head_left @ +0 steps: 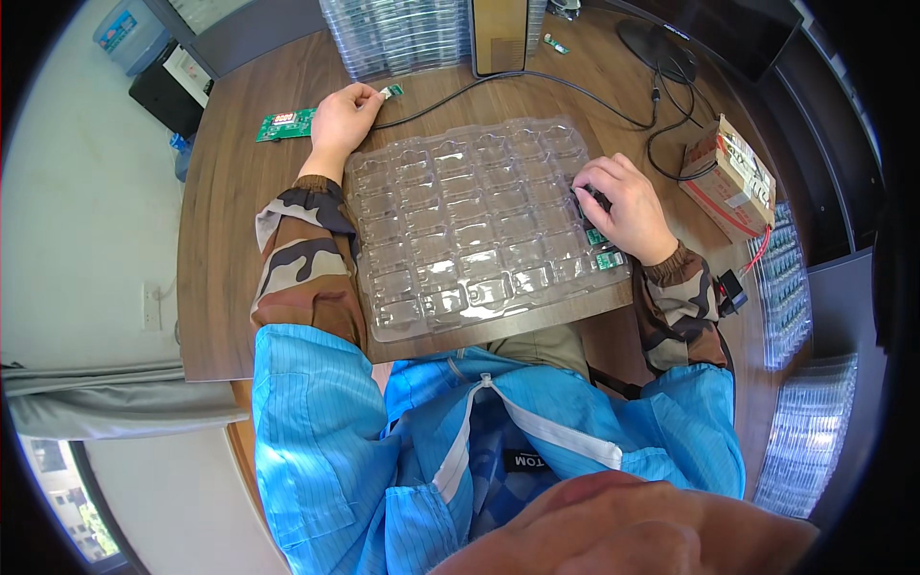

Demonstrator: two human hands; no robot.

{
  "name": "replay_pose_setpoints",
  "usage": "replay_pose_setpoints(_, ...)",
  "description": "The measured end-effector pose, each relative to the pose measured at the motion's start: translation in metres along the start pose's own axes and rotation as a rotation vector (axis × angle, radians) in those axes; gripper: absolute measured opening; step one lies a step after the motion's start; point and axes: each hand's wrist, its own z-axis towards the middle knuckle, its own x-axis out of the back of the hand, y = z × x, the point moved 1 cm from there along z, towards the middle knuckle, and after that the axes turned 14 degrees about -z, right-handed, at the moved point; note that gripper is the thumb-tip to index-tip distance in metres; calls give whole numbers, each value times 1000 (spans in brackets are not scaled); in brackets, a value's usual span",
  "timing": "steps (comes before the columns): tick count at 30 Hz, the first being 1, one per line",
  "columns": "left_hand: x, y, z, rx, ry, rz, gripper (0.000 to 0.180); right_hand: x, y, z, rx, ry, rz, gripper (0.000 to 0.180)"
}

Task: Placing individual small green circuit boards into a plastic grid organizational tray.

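A small green-and-white board is at the fingertips of the left hand, above the table just beyond the far left corner of a clear tray. The left grip is closed in a pinch, thumb and fingers meeting at the board's near end. Just left of that hand lies a larger green board with a red display.

The right hand rests at the tray's right edge, fingers curled; they hide what is beneath, so I cannot tell whether its grip has hold of anything. Green boards sit by that wrist in the tray's near right compartments.

A black cable runs behind the tray. Beyond it stand stacked clear trays and, beside them, a tan panel with a dark frame. Farther right are a monitor stand and a cardboard box.
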Motion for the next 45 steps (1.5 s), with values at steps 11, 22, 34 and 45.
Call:
replay_pose_setpoints(11, 3, -1, -2, -28, 8, -18, 24, -2, 1, -2, -86, -30, 211, 9)
replay_pose_setpoints(22, 2, 1, -2, -36, 2, -30, 22, -3, -1, -3, -188, -57, 320, 11)
replay_pose_setpoints(34, 1, 2, -3, -77, 27, -41, 23, 2, -4, -1, -291, -112, 378, 10)
replay_pose_setpoints(45, 1, 1, -2, -58, 20, -34, 23, -2, -2, -2, -216, -14, 327, 13)
